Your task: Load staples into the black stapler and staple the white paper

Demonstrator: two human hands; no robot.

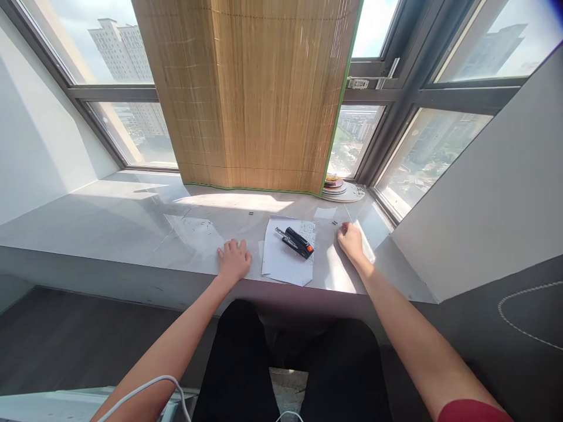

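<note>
A black stapler (295, 242) with an orange end lies swung open on a stack of white paper (281, 266) in the middle of the ledge. To the left of the paper, my left hand (234, 259) rests on the ledge near its front edge, fingers apart and slightly bent, holding nothing. On the other side, my right hand (350, 241) has its fingers pinched together. What they hold, if anything, is too small to make out. Just left of those fingertips lies a tiny dark piece (335, 223), perhaps a strip of staples. Another similar piece (251, 213) lies behind the paper.
A clear plastic sheet (193, 233) lies left on the ledge, a small white slip (325, 213) behind the right hand. Stacked plates (341, 190) stand by the window. A bamboo blind (264, 99) hangs at the back. A white cable (145, 387) crosses my left forearm.
</note>
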